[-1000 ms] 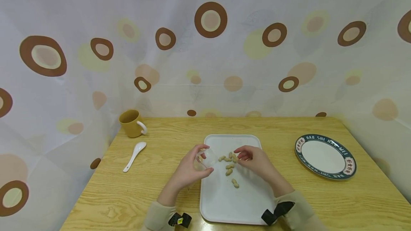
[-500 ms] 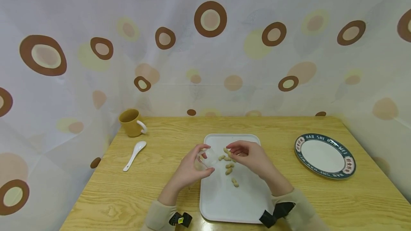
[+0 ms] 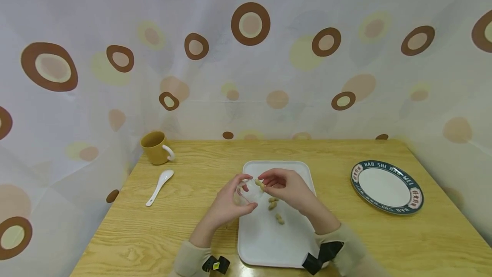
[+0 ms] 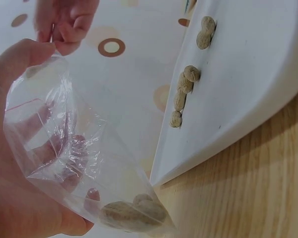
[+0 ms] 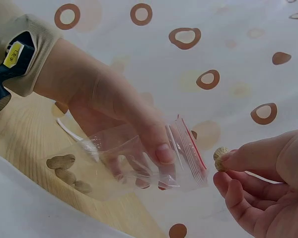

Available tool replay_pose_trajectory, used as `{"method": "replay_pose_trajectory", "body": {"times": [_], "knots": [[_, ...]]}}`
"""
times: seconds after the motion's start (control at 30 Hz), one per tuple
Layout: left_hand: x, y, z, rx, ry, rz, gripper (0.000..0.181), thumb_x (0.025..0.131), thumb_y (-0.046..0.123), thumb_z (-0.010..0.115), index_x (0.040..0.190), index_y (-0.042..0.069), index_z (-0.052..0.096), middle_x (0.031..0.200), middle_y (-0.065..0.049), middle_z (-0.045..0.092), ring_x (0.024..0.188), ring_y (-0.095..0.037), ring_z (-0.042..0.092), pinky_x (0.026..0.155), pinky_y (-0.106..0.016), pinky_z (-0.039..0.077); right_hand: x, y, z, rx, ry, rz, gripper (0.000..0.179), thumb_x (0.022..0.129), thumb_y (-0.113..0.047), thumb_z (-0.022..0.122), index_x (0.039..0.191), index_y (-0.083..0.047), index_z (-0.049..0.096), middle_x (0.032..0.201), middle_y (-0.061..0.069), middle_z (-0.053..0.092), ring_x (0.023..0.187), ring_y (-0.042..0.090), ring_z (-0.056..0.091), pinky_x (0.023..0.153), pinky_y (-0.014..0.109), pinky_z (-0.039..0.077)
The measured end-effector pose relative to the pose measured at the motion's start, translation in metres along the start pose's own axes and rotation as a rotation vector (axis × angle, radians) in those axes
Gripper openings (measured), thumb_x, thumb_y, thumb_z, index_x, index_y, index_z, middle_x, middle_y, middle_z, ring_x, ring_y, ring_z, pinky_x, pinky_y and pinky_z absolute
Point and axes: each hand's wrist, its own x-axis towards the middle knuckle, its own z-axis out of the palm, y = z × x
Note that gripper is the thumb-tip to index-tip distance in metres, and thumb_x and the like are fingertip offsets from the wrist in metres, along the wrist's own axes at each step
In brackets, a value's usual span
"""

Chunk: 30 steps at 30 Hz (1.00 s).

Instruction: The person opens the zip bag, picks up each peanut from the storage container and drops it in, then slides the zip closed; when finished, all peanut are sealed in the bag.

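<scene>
My left hand (image 3: 226, 202) holds a clear zip-lock bag (image 5: 139, 158) with thumb and fingers curled round its mouth end. Several unshelled peanuts (image 5: 65, 175) lie in the bag's low corner. Close to the red-striped mouth, my right hand (image 3: 288, 186) pinches one peanut (image 5: 220, 158) between thumb and fingers; in the right wrist view a small gap separates it from the bag. Below the hands is a white tray (image 3: 276, 243) bearing several loose peanuts (image 4: 185, 87). The right hand hides part of the tray in the head view.
A mustard mug (image 3: 155, 151) with a white handle stands at the table's back left, a white spoon (image 3: 159, 187) in front of it. To the right lies a plate (image 3: 386, 187) with a dark green patterned rim. A patterned curtain (image 3: 276, 63) hangs behind the table.
My right hand has picked up a peanut from the tray and carried it left, up to the bag's mouth. The left hand and bag stay nearly in place.
</scene>
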Motion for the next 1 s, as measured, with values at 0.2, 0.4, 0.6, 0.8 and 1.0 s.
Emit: {"method": "replay_pose_trajectory", "body": {"times": [0.2, 0.4, 0.6, 0.8, 1.0], "knots": [[-0.001, 0.001, 0.001, 0.0, -0.002, -0.001, 0.064, 0.081, 0.028, 0.079, 0.136, 0.019, 0.049, 0.116, -0.012, 0.06, 0.109, -0.033, 0.055, 0.086, -0.042, 0.044, 0.0, -0.003, 0.005, 0.001, -0.014, -0.005, 0.025, 0.089, -0.005, 0.07, 0.113, -0.002, 0.069, 0.098, 0.011, 0.068, 0.089, 0.02, 0.065, 0.074, 0.023, 0.054], [-0.001, 0.0, 0.0, 0.004, 0.013, -0.002, 0.063, 0.081, 0.028, 0.08, 0.135, 0.021, 0.05, 0.112, -0.01, 0.06, 0.105, -0.029, 0.056, 0.084, -0.039, 0.044, -0.001, -0.004, 0.005, -0.003, -0.012, -0.02, 0.027, 0.089, -0.003, 0.069, 0.115, 0.002, 0.067, 0.101, 0.018, 0.068, 0.089, 0.018, 0.065, 0.076, 0.021, 0.054], [-0.002, -0.001, -0.002, 0.005, 0.026, -0.013, 0.064, 0.08, 0.026, 0.08, 0.135, 0.018, 0.05, 0.114, -0.016, 0.06, 0.102, -0.03, 0.056, 0.082, -0.038, 0.044, -0.002, 0.005, 0.001, -0.001, -0.001, -0.014, 0.025, 0.089, -0.003, 0.069, 0.114, 0.0, 0.067, 0.102, 0.021, 0.067, 0.087, 0.014, 0.065, 0.074, 0.022, 0.054], [-0.001, -0.003, -0.005, 0.014, 0.032, -0.01, 0.064, 0.08, 0.023, 0.08, 0.136, 0.015, 0.049, 0.111, -0.013, 0.06, 0.095, -0.021, 0.053, 0.077, -0.035, 0.044, -0.004, 0.016, -0.003, -0.019, 0.018, 0.003, 0.025, 0.089, -0.004, 0.07, 0.113, 0.001, 0.067, 0.098, 0.018, 0.067, 0.086, 0.014, 0.065, 0.073, 0.021, 0.054], [-0.001, -0.003, -0.006, 0.011, 0.029, -0.013, 0.065, 0.08, 0.026, 0.08, 0.137, 0.016, 0.049, 0.11, -0.013, 0.06, 0.092, -0.018, 0.052, 0.074, -0.032, 0.044, -0.007, 0.027, -0.006, -0.083, 0.046, 0.053, 0.024, 0.089, -0.006, 0.071, 0.112, -0.002, 0.068, 0.098, 0.015, 0.068, 0.086, 0.016, 0.065, 0.074, 0.021, 0.054]]}}
